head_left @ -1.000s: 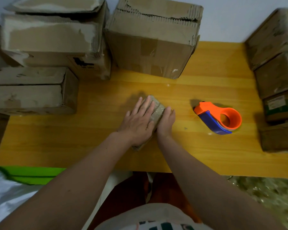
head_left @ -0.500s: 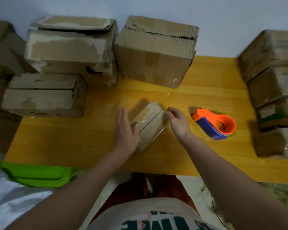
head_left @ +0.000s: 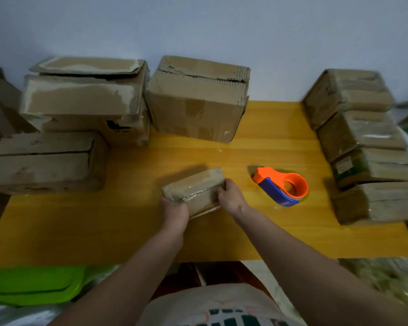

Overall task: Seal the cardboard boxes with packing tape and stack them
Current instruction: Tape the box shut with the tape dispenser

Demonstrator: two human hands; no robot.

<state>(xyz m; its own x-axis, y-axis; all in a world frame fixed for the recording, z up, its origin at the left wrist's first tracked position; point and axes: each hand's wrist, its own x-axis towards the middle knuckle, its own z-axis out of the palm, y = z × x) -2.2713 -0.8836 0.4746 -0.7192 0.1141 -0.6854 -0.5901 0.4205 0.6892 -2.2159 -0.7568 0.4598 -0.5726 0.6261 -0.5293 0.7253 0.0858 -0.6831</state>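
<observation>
**Both hands hold the small taped box over the table**

Your left hand (head_left: 176, 214) grips the near left end of the small cardboard box (head_left: 194, 190), the fingers curled around its corner. Your right hand (head_left: 231, 196) grips the right end of the same box, with the fingers curled over the edge. The box is tilted, and shiny clear tape runs across its top. It is in the middle of the yellow wooden table (head_left: 104, 222); I cannot tell if its bottom touches the table.

The orange and blue tape dispenser (head_left: 282, 188) lies on the table just to the right of your right hand, apart from it. A stack of taped boxes (head_left: 363, 147) stands at the right edge of the table. Larger, worn boxes (head_left: 196, 100) stand at the back and on the left side. A green plastic thing (head_left: 33, 284) is below the table edge at the left.
</observation>
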